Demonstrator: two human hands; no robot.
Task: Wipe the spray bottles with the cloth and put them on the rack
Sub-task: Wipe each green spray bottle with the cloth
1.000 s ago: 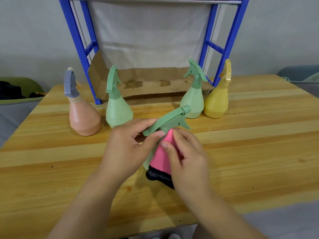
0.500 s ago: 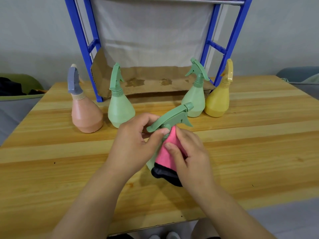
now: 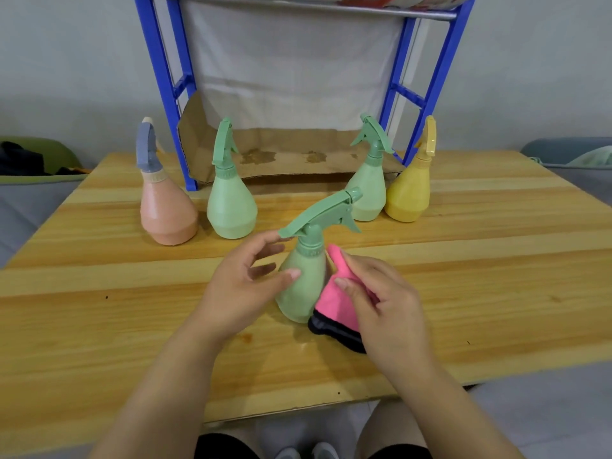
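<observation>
Left hand [image 3: 241, 286] fingers spread, thumb tip and fingertip steadying green bottle [image 3: 303, 286], loose hold, likely so it turns. Right hand [image 3: 381, 309] pinching pink cloth [image 3: 341, 303] against bottle flank to wipe. Bottle upright near table [image 3: 99, 326] front edge; rack [image 3: 427, 94] at back edge.

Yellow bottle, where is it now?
Head view: the yellow bottle stands far right in the back row on the table, beside a green bottle, by the rack's right leg.
</observation>
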